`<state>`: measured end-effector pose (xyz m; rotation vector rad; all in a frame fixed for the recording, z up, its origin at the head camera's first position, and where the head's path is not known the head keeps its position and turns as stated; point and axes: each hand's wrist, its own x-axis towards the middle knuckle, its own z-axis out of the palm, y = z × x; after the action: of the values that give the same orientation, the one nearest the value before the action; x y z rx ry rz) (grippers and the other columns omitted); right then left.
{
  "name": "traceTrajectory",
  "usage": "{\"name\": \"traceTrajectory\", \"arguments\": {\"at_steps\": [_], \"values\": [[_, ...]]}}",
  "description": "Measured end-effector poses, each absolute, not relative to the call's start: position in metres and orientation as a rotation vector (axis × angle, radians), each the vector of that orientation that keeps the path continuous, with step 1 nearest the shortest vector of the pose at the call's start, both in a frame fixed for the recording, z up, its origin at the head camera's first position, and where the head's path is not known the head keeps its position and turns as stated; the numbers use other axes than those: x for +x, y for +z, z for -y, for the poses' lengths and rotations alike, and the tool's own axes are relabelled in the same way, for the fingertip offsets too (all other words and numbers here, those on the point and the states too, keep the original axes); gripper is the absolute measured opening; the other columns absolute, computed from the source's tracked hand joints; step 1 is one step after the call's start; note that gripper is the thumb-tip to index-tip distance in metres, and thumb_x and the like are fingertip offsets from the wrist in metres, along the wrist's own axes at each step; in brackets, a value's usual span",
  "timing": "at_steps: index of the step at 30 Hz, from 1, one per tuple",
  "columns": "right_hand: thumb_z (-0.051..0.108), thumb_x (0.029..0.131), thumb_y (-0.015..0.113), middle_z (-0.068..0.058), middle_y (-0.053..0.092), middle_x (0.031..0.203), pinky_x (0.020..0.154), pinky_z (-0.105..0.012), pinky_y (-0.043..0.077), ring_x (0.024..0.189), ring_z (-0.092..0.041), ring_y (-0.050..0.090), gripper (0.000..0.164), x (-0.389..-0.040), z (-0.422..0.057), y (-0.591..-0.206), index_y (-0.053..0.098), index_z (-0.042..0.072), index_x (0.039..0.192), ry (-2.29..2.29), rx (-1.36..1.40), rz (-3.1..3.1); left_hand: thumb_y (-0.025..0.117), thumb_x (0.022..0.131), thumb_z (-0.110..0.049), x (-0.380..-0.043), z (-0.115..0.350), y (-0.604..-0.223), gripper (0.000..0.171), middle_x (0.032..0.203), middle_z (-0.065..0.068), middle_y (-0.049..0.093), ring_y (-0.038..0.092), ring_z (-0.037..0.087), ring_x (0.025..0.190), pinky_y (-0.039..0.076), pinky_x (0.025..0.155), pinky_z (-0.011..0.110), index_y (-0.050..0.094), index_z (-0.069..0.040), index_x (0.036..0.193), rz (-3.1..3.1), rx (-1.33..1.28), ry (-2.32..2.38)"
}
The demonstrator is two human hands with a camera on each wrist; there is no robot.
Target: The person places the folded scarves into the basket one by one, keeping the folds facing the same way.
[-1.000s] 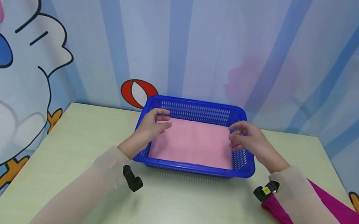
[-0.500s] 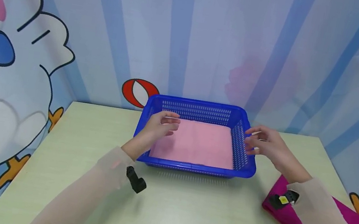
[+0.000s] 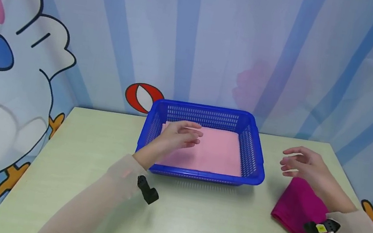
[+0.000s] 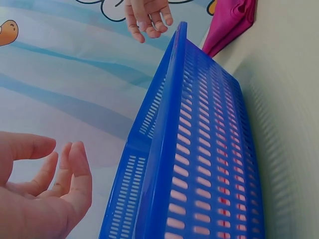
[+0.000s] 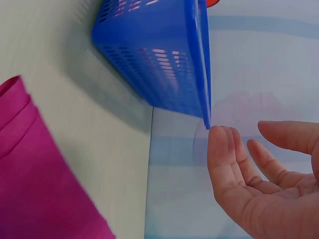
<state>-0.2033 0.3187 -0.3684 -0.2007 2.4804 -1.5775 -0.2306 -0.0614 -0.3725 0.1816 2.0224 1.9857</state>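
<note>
A blue plastic basket (image 3: 198, 174) with slotted walls stands near the back of the table. Folded pink cloth (image 3: 218, 151) lies flat inside it. My left hand (image 3: 179, 138) hovers over the basket's left part, fingers loosely bent and holding nothing; the left wrist view shows that hand (image 4: 50, 189) beside the rim, apart from it. To the right of the basket, my right hand (image 3: 306, 167) is in the air just above a folded magenta cloth (image 3: 298, 211), also holding nothing. The right forearm covers part of that cloth. Its folded edge (image 5: 20, 114) shows in the right wrist view.
The pale table (image 3: 189, 225) reaches back to a printed curtain (image 3: 221, 47) with cartoon figures. The basket's back edge is close to this curtain. A small black camera (image 3: 148, 191) sits on the left wrist and another (image 3: 320, 228) on the right.
My right hand has moved right, from over the basket's right side to above the magenta cloth. My left hand has drifted a little right over the basket. Basket and cloths stay in place.
</note>
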Motion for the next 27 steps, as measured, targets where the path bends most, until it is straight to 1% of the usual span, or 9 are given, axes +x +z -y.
{"name": "traceTrajectory", "arguments": {"at_steps": [5, 8, 10, 15, 19, 23, 26, 27], "values": [[0.009, 0.104, 0.053, -0.006, 0.069, 0.097, 0.075, -0.032, 0.06, 0.082, -0.009, 0.068, 0.037, -0.192, -0.339, -0.377, 0.041, -0.016, 0.129, -1.553, -0.182, -2.5, 0.059, 0.1, -0.006, -0.227, 0.051, -0.373, 0.036, 0.127, 0.017, 0.064, 0.068, 0.023, 0.103, 0.054, 0.092, 0.034, 0.055, -0.002, 0.136, -1.933, 0.248, 1.994], [0.009, 0.104, 0.052, -0.01, 0.068, 0.099, 0.074, -0.032, 0.06, 0.081, -0.01, 0.068, 0.037, -0.184, -0.35, -0.382, 0.042, -0.017, 0.128, -1.5, -0.173, -2.551, 0.059, 0.101, -0.007, -0.225, 0.045, -0.372, 0.037, 0.127, 0.018, 0.064, 0.069, 0.024, 0.103, 0.055, 0.092, 0.035, 0.054, -0.002, 0.137, -1.895, 0.272, 1.989], [0.009, 0.104, 0.052, -0.015, 0.068, 0.1, 0.073, -0.032, 0.06, 0.08, -0.01, 0.068, 0.037, -0.18, -0.357, -0.386, 0.042, -0.017, 0.128, -1.454, -0.163, -2.602, 0.059, 0.101, -0.007, -0.224, 0.04, -0.372, 0.037, 0.127, 0.02, 0.064, 0.069, 0.025, 0.103, 0.055, 0.091, 0.036, 0.055, -0.002, 0.137, -1.871, 0.285, 1.984], [0.013, 0.104, 0.055, -0.023, 0.065, 0.102, 0.07, -0.032, 0.06, 0.077, -0.012, 0.067, 0.039, -0.168, -0.373, -0.394, 0.044, -0.017, 0.126, -1.325, -0.118, -2.709, 0.058, 0.1, -0.003, -0.221, 0.028, -0.373, 0.036, 0.124, 0.022, 0.065, 0.07, 0.027, 0.1, 0.055, 0.09, 0.039, 0.056, 0.001, 0.136, -1.808, 0.311, 1.97], [0.016, 0.104, 0.056, -0.024, 0.064, 0.101, 0.069, -0.032, 0.06, 0.077, -0.014, 0.067, 0.042, -0.16, -0.389, -0.398, 0.044, -0.017, 0.126, -1.255, -0.082, -2.736, 0.058, 0.1, 0.0, -0.218, 0.02, -0.373, 0.033, 0.12, 0.02, 0.067, 0.07, 0.027, 0.1, 0.055, 0.091, 0.041, 0.058, 0.003, 0.132, -1.775, 0.338, 1.961], [0.017, 0.104, 0.054, -0.029, 0.063, 0.104, 0.067, -0.032, 0.06, 0.077, -0.014, 0.067, 0.043, -0.151, -0.406, -0.401, 0.043, -0.018, 0.126, -1.18, -0.032, -2.763, 0.058, 0.1, -0.002, -0.215, 0.011, -0.374, 0.03, 0.118, 0.02, 0.068, 0.07, 0.027, 0.1, 0.053, 0.093, 0.044, 0.061, 0.003, 0.129, -1.748, 0.384, 1.939], [0.014, 0.104, 0.053, -0.029, 0.062, 0.103, 0.066, -0.032, 0.06, 0.075, -0.015, 0.067, 0.042, -0.147, -0.421, -0.405, 0.042, -0.02, 0.125, -1.196, -0.002, -2.757, 0.058, 0.1, -0.003, -0.212, 0.004, -0.373, 0.029, 0.117, 0.02, 0.069, 0.071, 0.027, 0.1, 0.053, 0.093, 0.044, 0.062, 0.002, 0.129, -1.728, 0.408, 1.917], [0.014, 0.104, 0.054, -0.028, 0.063, 0.102, 0.065, -0.033, 0.06, 0.075, -0.015, 0.067, 0.041, -0.147, -0.427, -0.408, 0.042, -0.02, 0.124, -1.2, 0.013, -2.757, 0.058, 0.1, -0.003, -0.211, 0.001, -0.373, 0.029, 0.116, 0.019, 0.069, 0.071, 0.027, 0.099, 0.055, 0.091, 0.042, 0.062, 0.003, 0.129, -1.724, 0.414, 1.909]]}}
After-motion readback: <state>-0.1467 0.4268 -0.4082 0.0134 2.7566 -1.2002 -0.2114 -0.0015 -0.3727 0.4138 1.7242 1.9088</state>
